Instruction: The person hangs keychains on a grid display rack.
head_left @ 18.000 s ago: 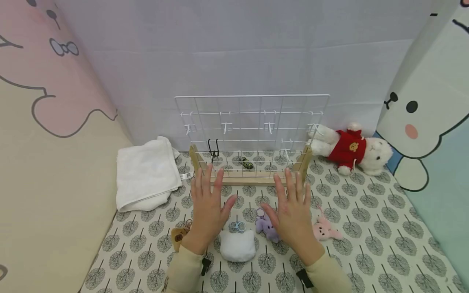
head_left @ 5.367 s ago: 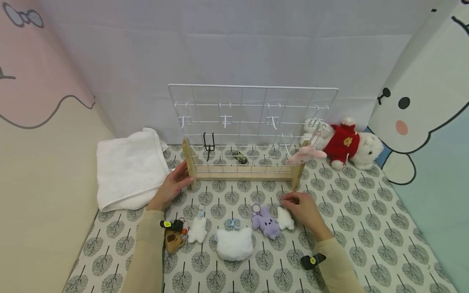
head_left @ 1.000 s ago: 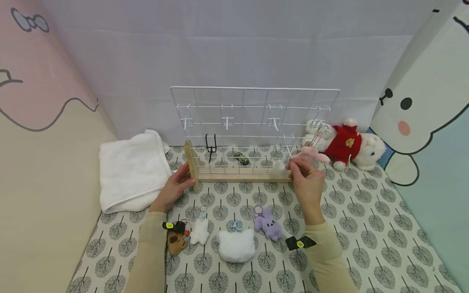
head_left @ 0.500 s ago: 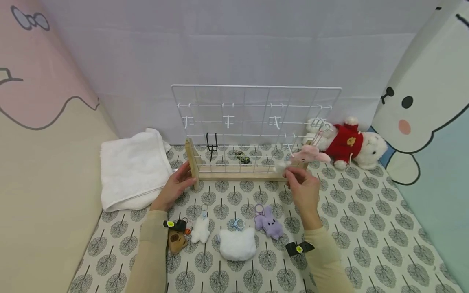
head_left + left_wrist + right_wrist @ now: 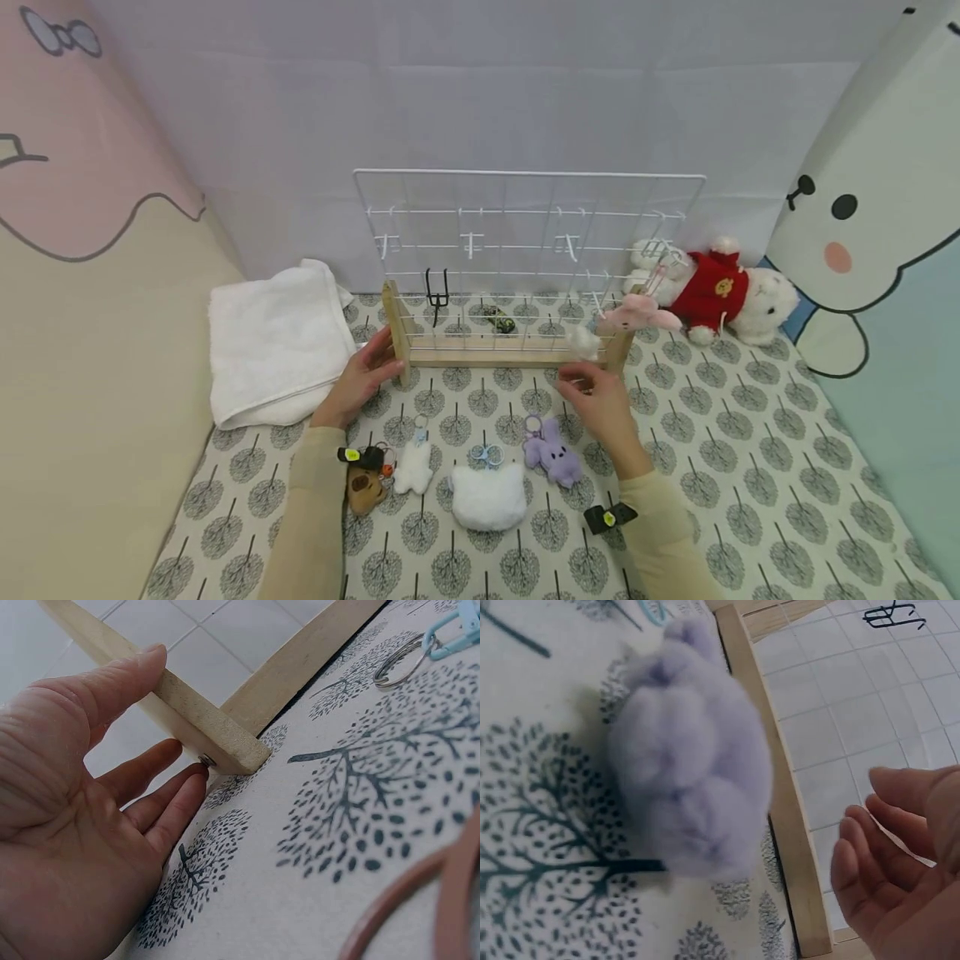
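Note:
My left hand [image 5: 362, 379] grips the wooden side post [image 5: 396, 333] of a white wire grid rack [image 5: 525, 173]. In the left wrist view the thumb lies on one face of the post [image 5: 214, 724], fingertips on the other. A small white plush keychain [image 5: 583, 342] hangs from the low hook at the rack's right. Just below it, apart from it, my right hand [image 5: 600, 404] holds nothing, fingers loosely bent. A pink bunny keychain [image 5: 641, 312] hangs beside the white one. A purple bunny keychain [image 5: 553, 454] lies near my right wrist and looms large in the right wrist view.
On the cloth lie a white pillow-shaped plush [image 5: 489, 497], a white plush keychain [image 5: 414, 467] and a brown plush keychain [image 5: 366, 490]. A folded white towel [image 5: 281, 346] is at left, a plush in a red sweater [image 5: 712, 292] at right. A black hook [image 5: 437, 292] hangs on the grid.
The pink bunny, then the small white plush, went from the cloth onto the rack. My right hand has let go of the white plush and drawn back toward me. My left hand stays on the post.

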The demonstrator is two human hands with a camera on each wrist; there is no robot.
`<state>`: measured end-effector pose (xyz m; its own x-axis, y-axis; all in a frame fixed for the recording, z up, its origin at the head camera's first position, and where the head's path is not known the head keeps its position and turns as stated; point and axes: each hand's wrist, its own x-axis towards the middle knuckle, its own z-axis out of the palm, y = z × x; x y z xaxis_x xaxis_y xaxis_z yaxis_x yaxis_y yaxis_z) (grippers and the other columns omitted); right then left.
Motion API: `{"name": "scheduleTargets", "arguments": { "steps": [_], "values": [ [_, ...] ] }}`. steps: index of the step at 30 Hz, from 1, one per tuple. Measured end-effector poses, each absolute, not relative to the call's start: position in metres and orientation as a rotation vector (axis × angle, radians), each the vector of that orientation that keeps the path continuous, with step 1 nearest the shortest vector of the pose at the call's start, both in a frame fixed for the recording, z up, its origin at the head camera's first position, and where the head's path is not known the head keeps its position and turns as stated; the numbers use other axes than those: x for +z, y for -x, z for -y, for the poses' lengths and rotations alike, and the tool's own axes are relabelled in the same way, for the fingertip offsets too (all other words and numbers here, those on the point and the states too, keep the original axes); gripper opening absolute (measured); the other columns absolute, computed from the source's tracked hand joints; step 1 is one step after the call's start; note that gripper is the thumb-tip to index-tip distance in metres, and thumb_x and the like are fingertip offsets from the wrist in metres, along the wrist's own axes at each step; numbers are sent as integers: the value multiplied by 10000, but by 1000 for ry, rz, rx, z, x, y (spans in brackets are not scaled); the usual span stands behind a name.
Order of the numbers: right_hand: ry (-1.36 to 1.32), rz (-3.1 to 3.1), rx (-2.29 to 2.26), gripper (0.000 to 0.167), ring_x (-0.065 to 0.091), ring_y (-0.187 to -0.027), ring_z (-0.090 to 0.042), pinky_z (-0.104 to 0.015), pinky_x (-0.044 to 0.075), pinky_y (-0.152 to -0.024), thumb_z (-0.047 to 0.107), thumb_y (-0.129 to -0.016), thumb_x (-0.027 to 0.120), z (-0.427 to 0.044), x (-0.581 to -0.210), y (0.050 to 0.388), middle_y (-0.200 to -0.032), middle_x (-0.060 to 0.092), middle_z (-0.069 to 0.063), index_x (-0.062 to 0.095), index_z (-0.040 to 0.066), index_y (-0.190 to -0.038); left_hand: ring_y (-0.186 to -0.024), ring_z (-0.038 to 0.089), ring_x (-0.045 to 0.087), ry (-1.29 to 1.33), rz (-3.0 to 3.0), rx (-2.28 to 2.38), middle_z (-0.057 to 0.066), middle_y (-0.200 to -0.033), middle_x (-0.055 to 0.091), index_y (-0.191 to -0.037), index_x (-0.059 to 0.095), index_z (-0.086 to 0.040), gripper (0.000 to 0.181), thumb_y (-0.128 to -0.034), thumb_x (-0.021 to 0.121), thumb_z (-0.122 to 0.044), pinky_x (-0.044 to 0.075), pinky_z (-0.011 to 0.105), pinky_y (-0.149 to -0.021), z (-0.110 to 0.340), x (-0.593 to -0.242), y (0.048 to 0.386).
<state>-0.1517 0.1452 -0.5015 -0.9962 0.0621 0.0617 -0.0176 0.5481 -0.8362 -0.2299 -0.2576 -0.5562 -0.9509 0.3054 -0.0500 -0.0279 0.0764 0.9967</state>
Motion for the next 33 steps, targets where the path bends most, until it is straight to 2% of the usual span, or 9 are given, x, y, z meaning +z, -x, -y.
{"name": "scheduleTargets", "arguments": {
  "steps": [3,11,21,33],
  "values": [
    [-39,2764,1462,271,724,-990,-334,-407,602,-821,117,-962,769,-144,-507,150,-1162,761,-179,748,-1,-1206,-1547,320,359,-283,-2101,1965,136,-1682,382,-1697,254,-243,806,-1029,691,-131,256,494,-1284,257,-555,230],
    [-143,2891,1435,264,705,-920,-257,-419,593,-810,91,-929,776,-138,-515,146,-1025,761,-117,760,25,-1185,-1540,312,371,-266,-2110,1958,132,-1678,391,-1695,262,-262,811,-1025,699,-134,263,483,-1282,258,-555,231],
    [-157,3013,1278,293,655,-1030,-254,-514,545,-963,156,-894,824,-131,-521,141,-1189,723,-91,771,102,-1177,-1531,315,387,-261,-2098,1976,136,-1675,393,-1694,264,-239,814,-1019,702,-114,305,431,-1268,257,-553,233],
    [-199,3038,1172,314,622,-1057,-278,-535,519,-970,156,-850,847,-128,-528,139,-1230,678,-104,786,110,-1154,-1521,335,401,-251,-2105,1969,165,-1675,385,-1696,252,-217,831,-1011,711,-116,289,469,-1270,256,-555,231]
  ]
}}
